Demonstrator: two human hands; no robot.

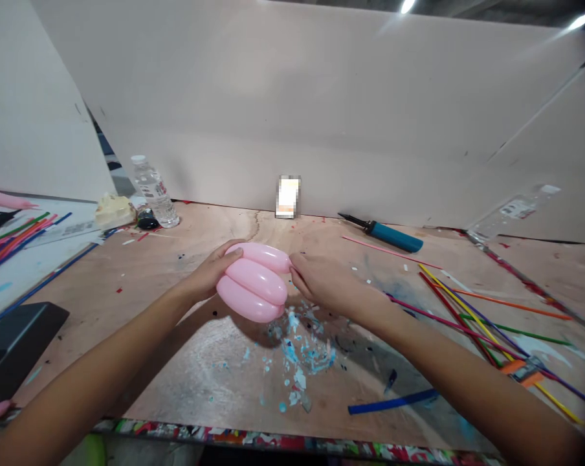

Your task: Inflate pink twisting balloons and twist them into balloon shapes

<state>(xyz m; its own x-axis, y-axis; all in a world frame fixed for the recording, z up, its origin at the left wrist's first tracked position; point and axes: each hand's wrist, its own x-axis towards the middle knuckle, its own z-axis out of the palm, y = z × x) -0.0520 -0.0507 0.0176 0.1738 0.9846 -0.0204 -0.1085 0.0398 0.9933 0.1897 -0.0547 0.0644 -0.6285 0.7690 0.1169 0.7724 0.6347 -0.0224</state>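
Observation:
A pink balloon [256, 278], folded into several plump side-by-side segments, is held above the middle of the wooden table. My left hand [213, 268] grips its left side, with the thumb over the upper segment. At the balloon's upper right end, my right hand [316, 277] pinches the tip between closed fingers. The underside of the balloon and some of my left fingers are hidden.
A blue hand pump [394, 237] lies at the back right. Uninflated balloons [477, 310] are scattered at right, near a blue strip [392, 402]. Bottles stand at back left [156, 194] and lean at right [510, 212]. A black box [21, 349] sits at left.

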